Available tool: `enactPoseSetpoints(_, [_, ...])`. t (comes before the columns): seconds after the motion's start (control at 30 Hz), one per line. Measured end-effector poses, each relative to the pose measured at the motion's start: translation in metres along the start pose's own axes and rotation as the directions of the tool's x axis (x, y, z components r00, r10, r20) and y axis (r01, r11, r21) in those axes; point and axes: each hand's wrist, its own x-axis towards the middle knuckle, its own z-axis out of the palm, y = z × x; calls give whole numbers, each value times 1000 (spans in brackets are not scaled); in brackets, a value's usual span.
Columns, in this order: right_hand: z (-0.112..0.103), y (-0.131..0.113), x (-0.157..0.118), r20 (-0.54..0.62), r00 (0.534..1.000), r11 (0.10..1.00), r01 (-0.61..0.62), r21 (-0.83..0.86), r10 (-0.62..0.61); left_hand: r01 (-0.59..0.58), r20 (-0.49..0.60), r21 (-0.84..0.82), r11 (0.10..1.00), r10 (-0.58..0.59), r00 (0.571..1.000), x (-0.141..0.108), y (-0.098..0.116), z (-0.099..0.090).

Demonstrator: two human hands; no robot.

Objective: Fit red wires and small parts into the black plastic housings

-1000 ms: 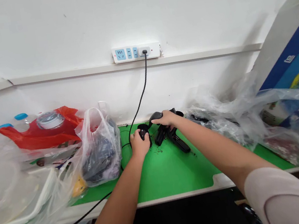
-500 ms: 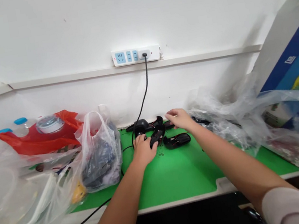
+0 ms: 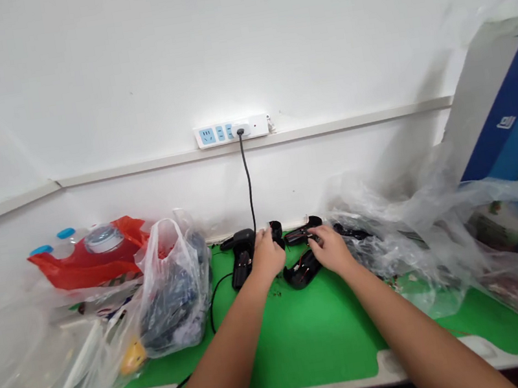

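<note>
Several black curved plastic parts lie near the wall on the green table surface (image 3: 311, 336). My left hand (image 3: 268, 255) reaches over the middle of them, fingers bent down on a black part (image 3: 276, 230) whose grip is partly hidden. Close by on the right, my right hand (image 3: 330, 247) has thumb and fingertips at the end of another black part (image 3: 298, 235); what lies between them is too small to tell. A curved black piece with thin red wires (image 3: 303, 270) rests below and between the hands. Left of my left hand is a black device (image 3: 243, 262).
A power strip (image 3: 232, 131) on the wall has a black cable (image 3: 248, 182) running down. At left are a red bag (image 3: 84, 267), a filled clear bag (image 3: 173, 306) and a yellow object (image 3: 132, 357). Crumpled plastic (image 3: 409, 242) and a blue-white box (image 3: 516, 114) stand right.
The view has tilted up and shifted. My left hand has moved right, from the black device to the middle parts. My right hand has come down onto the parts at right.
</note>
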Motion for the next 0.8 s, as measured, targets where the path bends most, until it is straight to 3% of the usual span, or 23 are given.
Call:
enactPoseSetpoints(0.13, [-6, 9, -16, 62, 998, 999, -2, 43, -1, 146, -59, 182, 972, -138, 989, 41, -40, -6])
enactPoseSetpoints(0.3, [-9, 12, -17, 70, 997, 999, -32, 5, 31, 71, 198, 302, 951, -136, 971, 81, -82, -31])
enactPoseSetpoints(0.43, [-9, 13, -14, 102, 994, 999, -37, -28, 40, -47, 360, 333, 942, -81, 930, 98, -104, -36])
enactPoseSetpoints(0.57, [-15, 16, -11, 98, 993, 996, -60, -61, 65, -82, 380, 399, 913, -83, 921, 110, -113, -40])
enactPoseSetpoints(0.7, [-30, 21, -3, 71, 988, 986, -129, -104, 137, -58, 310, 475, 878, -106, 945, 116, -109, -50])
enactPoseSetpoints(0.8, [-41, 20, 0, 183, 953, 968, -227, -103, 243, -17, 249, 516, 856, -132, 959, 111, -100, -56])
